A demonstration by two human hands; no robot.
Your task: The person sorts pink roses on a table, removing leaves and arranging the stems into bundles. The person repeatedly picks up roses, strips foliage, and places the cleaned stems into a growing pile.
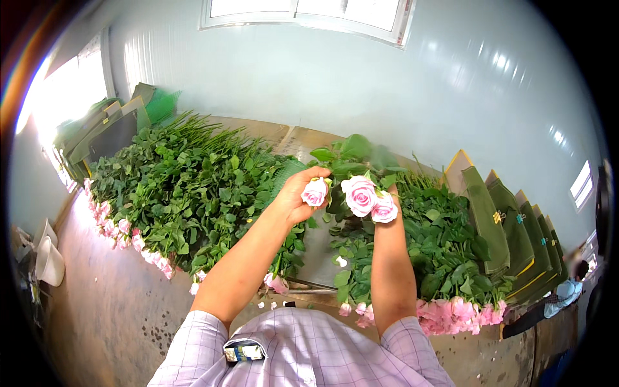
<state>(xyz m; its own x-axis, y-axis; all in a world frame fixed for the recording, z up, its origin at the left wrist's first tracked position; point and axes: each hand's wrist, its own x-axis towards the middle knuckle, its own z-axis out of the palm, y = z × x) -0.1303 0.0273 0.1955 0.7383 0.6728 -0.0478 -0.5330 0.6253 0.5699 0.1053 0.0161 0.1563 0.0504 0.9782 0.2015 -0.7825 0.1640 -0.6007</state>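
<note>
Three pink rose heads are held up over the middle of the table, their leafy stems pointing away from me. My left hand (pixel 298 198) is closed around the stem of one pink rose (pixel 314 191), just under its bloom. Beside it, two more pink roses (pixel 359 195) hang in front of my right wrist. My right hand (pixel 394 193) is behind these blooms and leaves, its fingers mostly hidden, and it appears to grip their stems. Green leaves (pixel 354 148) stick up past both hands, partly blurred.
A large pile of roses (pixel 193 187) lies on the left, blooms toward me; another rose pile (pixel 432 245) lies right. Green padded boards with clips (pixel 487 219) lean at the right, more boards (pixel 109 132) at the far left. A white bucket (pixel 50 261) stands left. A person (pixel 562 298) is far right.
</note>
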